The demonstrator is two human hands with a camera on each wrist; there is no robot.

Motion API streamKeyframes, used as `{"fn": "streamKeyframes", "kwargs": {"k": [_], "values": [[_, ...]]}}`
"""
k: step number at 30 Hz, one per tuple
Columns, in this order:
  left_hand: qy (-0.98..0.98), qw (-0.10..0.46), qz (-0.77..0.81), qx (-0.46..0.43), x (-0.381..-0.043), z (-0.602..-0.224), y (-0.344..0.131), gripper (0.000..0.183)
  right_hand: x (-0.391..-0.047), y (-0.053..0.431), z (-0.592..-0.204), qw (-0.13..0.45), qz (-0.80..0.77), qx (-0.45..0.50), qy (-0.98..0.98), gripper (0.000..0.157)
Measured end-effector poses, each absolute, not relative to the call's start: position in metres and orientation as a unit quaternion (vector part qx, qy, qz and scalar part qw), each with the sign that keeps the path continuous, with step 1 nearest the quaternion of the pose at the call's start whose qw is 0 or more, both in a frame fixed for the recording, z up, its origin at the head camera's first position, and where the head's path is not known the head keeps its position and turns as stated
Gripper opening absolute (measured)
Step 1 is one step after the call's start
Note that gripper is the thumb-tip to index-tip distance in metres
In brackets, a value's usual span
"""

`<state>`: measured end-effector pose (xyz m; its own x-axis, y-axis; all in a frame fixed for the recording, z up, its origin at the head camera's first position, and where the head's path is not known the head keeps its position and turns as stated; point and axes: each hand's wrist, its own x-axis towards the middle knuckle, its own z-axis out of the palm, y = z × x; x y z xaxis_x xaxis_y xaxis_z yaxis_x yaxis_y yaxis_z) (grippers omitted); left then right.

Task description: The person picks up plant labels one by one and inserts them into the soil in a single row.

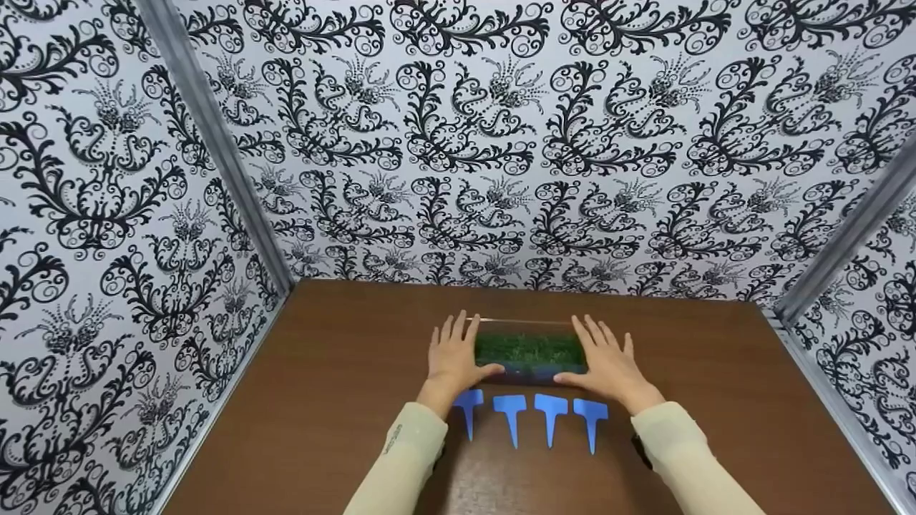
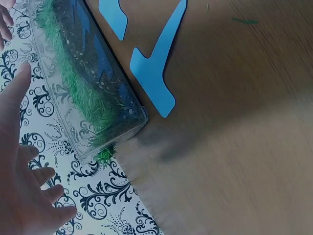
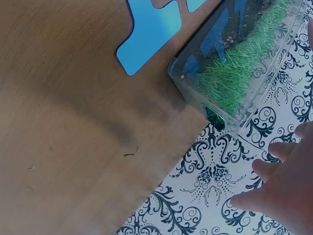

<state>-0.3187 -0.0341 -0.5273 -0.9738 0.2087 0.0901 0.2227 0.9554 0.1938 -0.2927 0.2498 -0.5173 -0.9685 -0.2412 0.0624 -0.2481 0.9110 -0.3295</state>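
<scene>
A clear plastic tub of green grass (image 1: 529,350) stands near the middle of the table, dark soil showing through its side. To its left is my left hand (image 1: 454,354), fingers straight and spread, thumb toward the near side. At the opposite end my right hand (image 1: 607,360) is held the same way. In the wrist views a gap shows between the tub (image 2: 73,83) and my left fingers (image 2: 39,181), and between it and my right fingers (image 3: 274,156). Several flat blue T-shaped plant labels (image 1: 551,411) lie in a row on the near side of the tub.
Brown wood-look table (image 1: 343,400) lies under everything. Tiny green bits (image 2: 244,21) are scattered on it. Black-and-white scroll-patterned walls (image 1: 472,143) stand behind and at both sides, with grey metal posts (image 1: 222,143) at the corners.
</scene>
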Motion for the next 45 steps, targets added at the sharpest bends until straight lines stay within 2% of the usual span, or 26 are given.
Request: {"fn": "streamKeyframes", "kwargs": {"k": [13, 27, 32, 39, 45], "values": [[-0.988, 0.028, -0.139, -0.062, -0.32, -0.529, -0.039, 0.091, -0.296, 0.254, -0.525, 0.017, 0.187, 0.115, -0.975, 0.119], [-0.991, 0.033, -0.128, -0.03, -0.321, -0.538, -0.042, 0.091, -0.296, 0.252, -0.533, 0.014, 0.209, 0.091, -0.974, 0.118], [-0.991, 0.036, -0.127, -0.024, -0.32, -0.543, -0.043, 0.083, -0.293, 0.252, -0.538, 0.019, 0.204, 0.079, -0.976, 0.111], [-0.992, 0.039, -0.119, -0.017, -0.319, -0.545, -0.043, 0.07, -0.292, 0.25, -0.539, 0.028, 0.203, 0.067, -0.976, 0.09], [-0.991, 0.044, -0.126, -0.016, -0.32, -0.544, -0.042, 0.065, -0.294, 0.248, -0.538, 0.045, 0.203, 0.064, -0.976, 0.085]]}}
